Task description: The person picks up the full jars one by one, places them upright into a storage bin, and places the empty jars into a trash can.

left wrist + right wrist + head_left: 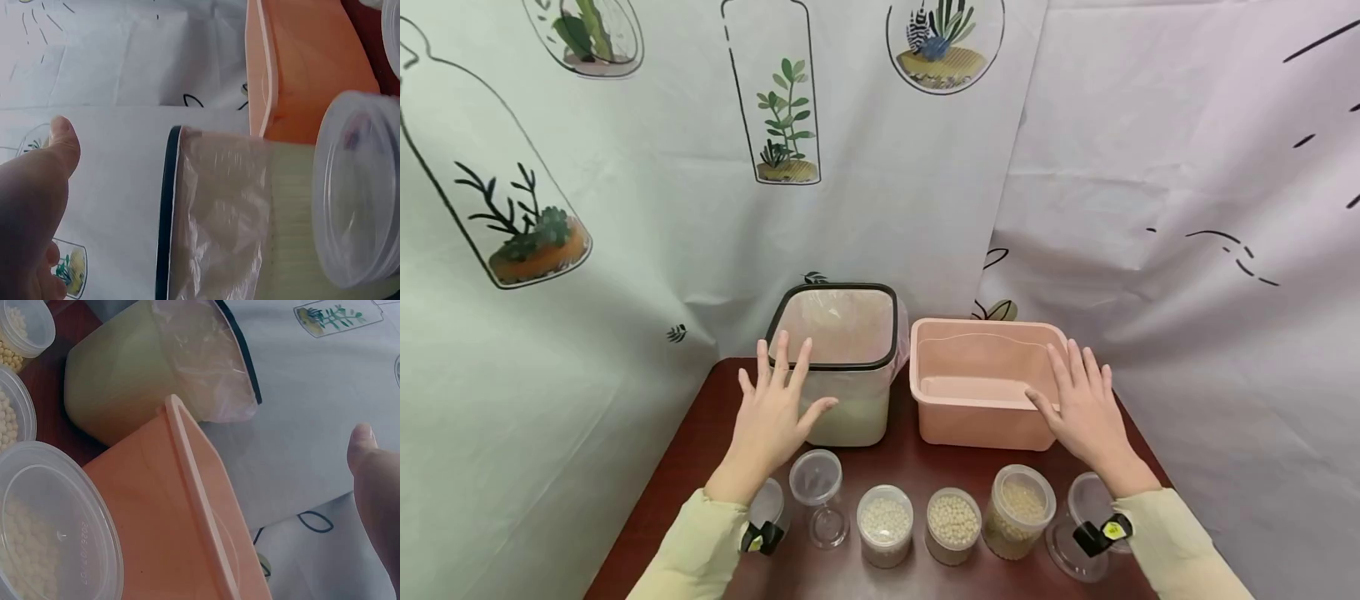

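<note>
My left hand (773,423) is held up with its fingers spread, in front of a pale green bin (853,417) that has a black rim and a clear plastic liner. To the right, my right hand (1088,417), fingers straight and thumb out, hovers at the right end of a pink plastic tub (977,423). Neither hand holds anything. Nearer me stand lidded clear jars: one of white pellets (885,521), one of cream-coloured round beads or beans (953,521), and a taller one of yellowish pieces (1018,508).
A clear stemmed container (817,479) stands left of the jars, beside another clear lidded one (767,504) partly under my left wrist. More clear containers (1078,546) lie below my right wrist. Behind the dark red table (700,442) hangs a white printed cloth (880,225).
</note>
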The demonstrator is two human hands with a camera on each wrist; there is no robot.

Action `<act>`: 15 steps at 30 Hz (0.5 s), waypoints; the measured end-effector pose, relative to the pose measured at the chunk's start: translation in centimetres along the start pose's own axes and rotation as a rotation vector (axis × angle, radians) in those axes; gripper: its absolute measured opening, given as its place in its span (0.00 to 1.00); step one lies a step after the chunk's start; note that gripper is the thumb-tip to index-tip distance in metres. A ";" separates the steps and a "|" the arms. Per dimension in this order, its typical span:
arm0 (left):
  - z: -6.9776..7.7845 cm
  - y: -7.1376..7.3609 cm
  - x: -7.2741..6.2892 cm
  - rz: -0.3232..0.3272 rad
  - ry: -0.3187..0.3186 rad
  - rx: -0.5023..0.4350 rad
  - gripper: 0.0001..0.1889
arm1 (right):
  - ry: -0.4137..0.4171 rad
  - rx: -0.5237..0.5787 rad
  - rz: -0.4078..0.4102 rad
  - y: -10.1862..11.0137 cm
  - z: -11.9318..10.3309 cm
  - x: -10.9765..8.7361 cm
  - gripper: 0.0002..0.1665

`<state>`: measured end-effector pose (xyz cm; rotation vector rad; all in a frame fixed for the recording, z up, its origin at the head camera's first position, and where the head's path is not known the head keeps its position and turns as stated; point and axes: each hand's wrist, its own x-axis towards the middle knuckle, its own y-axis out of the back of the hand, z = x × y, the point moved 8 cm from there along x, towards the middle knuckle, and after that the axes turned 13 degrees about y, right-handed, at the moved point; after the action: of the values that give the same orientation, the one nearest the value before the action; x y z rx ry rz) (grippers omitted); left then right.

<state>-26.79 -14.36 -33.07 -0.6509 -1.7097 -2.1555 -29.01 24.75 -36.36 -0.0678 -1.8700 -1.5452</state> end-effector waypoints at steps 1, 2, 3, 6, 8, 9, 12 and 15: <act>0.1 0.0 -0.2 -0.001 -0.002 -0.011 0.45 | 0.001 0.002 0.001 0.0 0.0 0.0 0.45; 0.3 0.0 -0.4 -0.003 -0.007 -0.023 0.45 | 0.001 0.005 0.001 0.0 -0.1 0.0 0.45; 0.6 0.1 -0.6 -0.008 -0.013 -0.040 0.45 | 0.003 0.008 0.000 0.0 -0.1 0.0 0.45; 1.5 0.1 -1.4 -0.021 -0.027 -0.096 0.46 | 0.007 0.019 -0.001 -0.1 0.0 0.0 0.44; 2.1 0.2 -1.9 -0.023 -0.036 -0.131 0.46 | 0.010 0.033 -0.008 -0.3 0.1 0.0 0.43; 2.3 0.2 -2.1 -0.023 -0.038 -0.147 0.46 | 0.011 0.042 -0.012 -0.4 0.2 0.0 0.42; 3.3 0.5 -2.7 -0.011 -0.052 -0.194 0.46 | 0.002 0.072 -0.021 -0.6 0.8 -0.1 0.41; 4.1 0.7 -3.2 -0.009 -0.061 -0.236 0.46 | -0.023 0.097 -0.031 -0.8 1.5 -0.4 0.40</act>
<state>-23.09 -10.68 -33.49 -0.7789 -1.5018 -2.3887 -29.78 25.99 -37.26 -0.0123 -1.9698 -1.4780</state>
